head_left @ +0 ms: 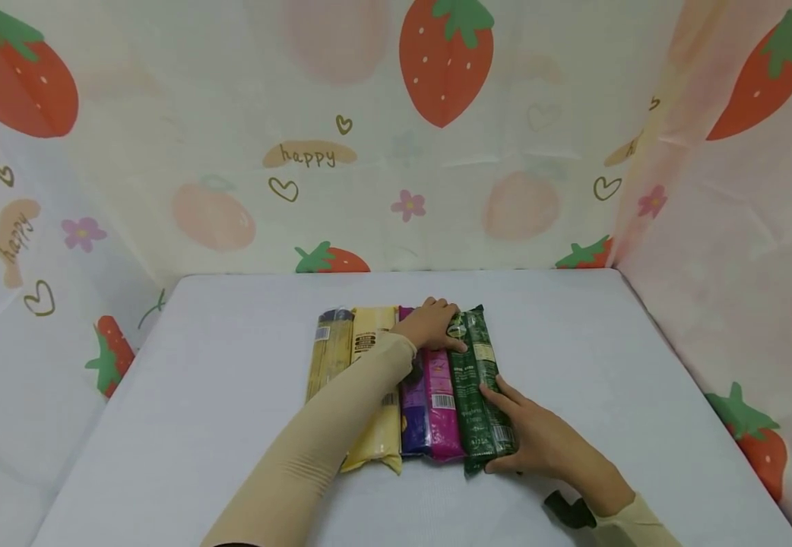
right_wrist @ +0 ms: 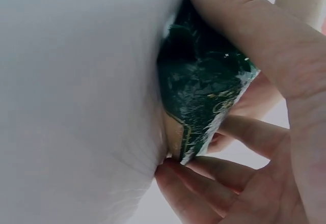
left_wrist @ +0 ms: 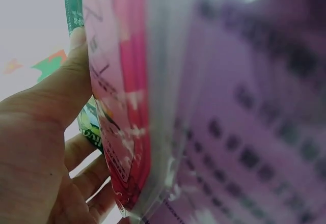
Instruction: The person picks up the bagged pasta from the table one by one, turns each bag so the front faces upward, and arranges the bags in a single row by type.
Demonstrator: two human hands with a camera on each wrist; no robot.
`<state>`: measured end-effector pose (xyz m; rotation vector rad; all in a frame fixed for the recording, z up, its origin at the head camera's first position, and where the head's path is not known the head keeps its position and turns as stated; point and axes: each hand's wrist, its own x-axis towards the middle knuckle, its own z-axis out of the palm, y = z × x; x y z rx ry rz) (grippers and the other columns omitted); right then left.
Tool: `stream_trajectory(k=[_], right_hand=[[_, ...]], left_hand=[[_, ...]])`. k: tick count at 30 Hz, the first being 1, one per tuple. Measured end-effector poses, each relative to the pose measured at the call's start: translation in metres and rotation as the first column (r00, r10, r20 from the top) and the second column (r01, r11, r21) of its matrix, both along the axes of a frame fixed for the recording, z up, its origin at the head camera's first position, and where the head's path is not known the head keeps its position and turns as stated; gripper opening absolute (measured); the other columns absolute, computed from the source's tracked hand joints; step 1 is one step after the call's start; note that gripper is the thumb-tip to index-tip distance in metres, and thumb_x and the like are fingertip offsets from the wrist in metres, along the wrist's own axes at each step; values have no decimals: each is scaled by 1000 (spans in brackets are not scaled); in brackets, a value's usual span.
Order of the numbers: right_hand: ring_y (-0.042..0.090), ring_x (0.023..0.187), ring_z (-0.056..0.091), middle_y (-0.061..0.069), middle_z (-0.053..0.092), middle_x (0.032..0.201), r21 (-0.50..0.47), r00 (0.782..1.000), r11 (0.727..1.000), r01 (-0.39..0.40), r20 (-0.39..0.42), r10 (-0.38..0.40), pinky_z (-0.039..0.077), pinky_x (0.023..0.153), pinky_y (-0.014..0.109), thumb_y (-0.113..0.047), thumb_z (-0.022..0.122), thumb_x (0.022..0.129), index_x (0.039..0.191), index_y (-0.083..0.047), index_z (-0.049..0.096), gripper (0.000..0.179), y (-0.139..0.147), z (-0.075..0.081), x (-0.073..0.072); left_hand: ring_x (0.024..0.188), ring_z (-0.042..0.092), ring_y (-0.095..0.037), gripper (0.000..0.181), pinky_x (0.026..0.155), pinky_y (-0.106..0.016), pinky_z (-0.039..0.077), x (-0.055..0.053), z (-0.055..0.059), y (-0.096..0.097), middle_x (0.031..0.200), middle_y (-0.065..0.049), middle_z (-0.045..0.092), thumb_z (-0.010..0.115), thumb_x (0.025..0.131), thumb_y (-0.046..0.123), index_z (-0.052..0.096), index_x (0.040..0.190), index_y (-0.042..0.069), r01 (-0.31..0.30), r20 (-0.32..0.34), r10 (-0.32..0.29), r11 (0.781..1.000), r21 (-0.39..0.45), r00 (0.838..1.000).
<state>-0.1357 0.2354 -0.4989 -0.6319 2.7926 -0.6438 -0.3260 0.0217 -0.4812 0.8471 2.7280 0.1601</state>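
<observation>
Several long packets of dried noodles lie side by side on the white table. From left to right they are a clear packet (head_left: 331, 353) showing yellow strands, a yellow packet (head_left: 382, 433), a purple packet (head_left: 414, 422), a pink packet (head_left: 445, 425) and a green spaghetti packet (head_left: 473, 395). Reaching across the row, my left hand (head_left: 430, 324) holds the far end of the green packet, its thumb lying on top. My right hand (head_left: 540, 437) grips the near right end of the green packet, thumb at the lower end and fingers along the right side.
The white tabletop (head_left: 232, 342) extends around the row of packets. A strawberry-printed curtain (head_left: 369, 205) hangs behind the table and along both sides. A black wrist strap (head_left: 569, 509) is by the right sleeve.
</observation>
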Motion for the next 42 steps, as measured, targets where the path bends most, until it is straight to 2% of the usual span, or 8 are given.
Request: stream_trajectory(k=[5,12,20,29,36,39,42], right_hand=[[52,147,46,26,24,174,-17,1000,1000,-3,1,3,52,106,65,-55,98,74,170,-14,33,123,1,-3,-1],[53,154,34,24,16,177,-132,998,991,-22,49,29,47,111,65,-42,99,78,170,-13,33,118,4,-10,-1],[52,156,31,25,17,176,-199,997,978,-62,27,69,43,116,63,-32,100,78,168,-7,35,115,8,-7,-1],[50,157,29,22,17,177,-250,995,963,-99,-13,99,45,115,62,-22,99,80,170,-8,32,112,8,0,-1],[48,157,30,19,19,177,-301,988,941,-152,-80,134,47,113,61,-18,99,80,171,-9,29,114,6,-2,-3],[49,157,30,20,17,178,-362,986,918,-164,-67,150,51,109,57,-13,97,81,171,-8,28,114,4,-2,-4],[50,156,30,21,15,178,-427,985,888,-168,-39,168,54,107,54,-12,95,83,170,-6,28,111,3,-2,-4]], left_hand=[[159,31,-32,85,127,-46,34,0,-1,0,170,-13,38,68,103,58,37,167,11,-5,16,4,1000,28,1000],[155,37,-36,82,125,-47,36,1,-2,-4,162,-17,46,75,101,51,43,162,7,-24,56,18,994,107,998],[150,44,-37,86,122,-49,41,-4,1,-11,159,-17,46,78,98,51,43,161,6,-9,86,-9,978,210,996],[150,44,-33,88,122,-48,42,-4,15,-33,163,-19,42,82,97,47,41,162,3,-14,126,-36,926,377,991],[149,44,-36,83,120,-53,43,-3,26,-49,168,-21,35,79,99,45,42,162,6,-90,210,-7,888,452,978],[145,49,-37,81,117,-54,46,-5,27,-56,167,-21,37,79,99,45,43,162,7,-118,239,2,874,471,971],[139,56,-36,80,113,-54,49,-8,24,-62,164,-19,44,79,99,45,44,161,10,-153,284,3,848,508,959]])
